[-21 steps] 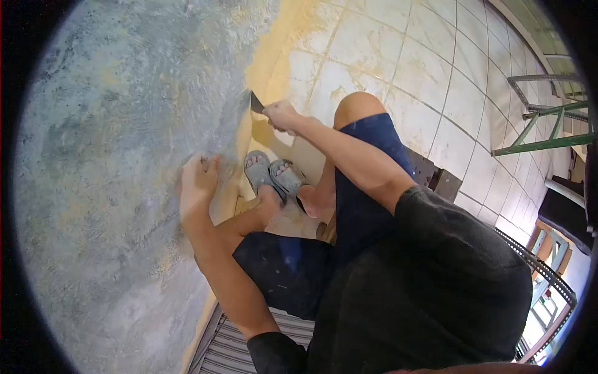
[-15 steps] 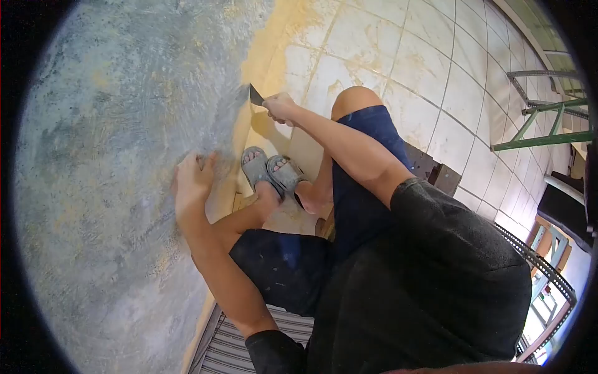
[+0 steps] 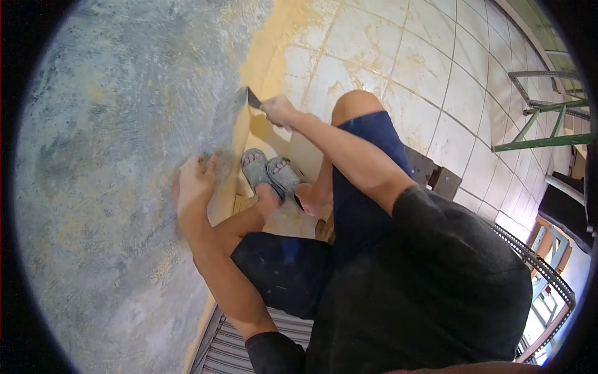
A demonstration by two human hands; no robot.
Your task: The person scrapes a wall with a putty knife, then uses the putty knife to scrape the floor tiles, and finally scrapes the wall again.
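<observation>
Grasping the dark-bladed scraper [image 3: 253, 98] by its handle in our right hand [image 3: 278, 112], we had its tip at the border where the mottled blue-grey surface [image 3: 124, 156] met the tan strip [image 3: 265, 56], out past our sandals [image 3: 255, 167]. Our left hand [image 3: 195, 184] was at the blue-grey surface, its fingers bent, though we could not tell whether they held anything. Working that edge well, we judged, called for a low, even blade angle, light pressure and a steady wrist, lest a corner gouge.
</observation>
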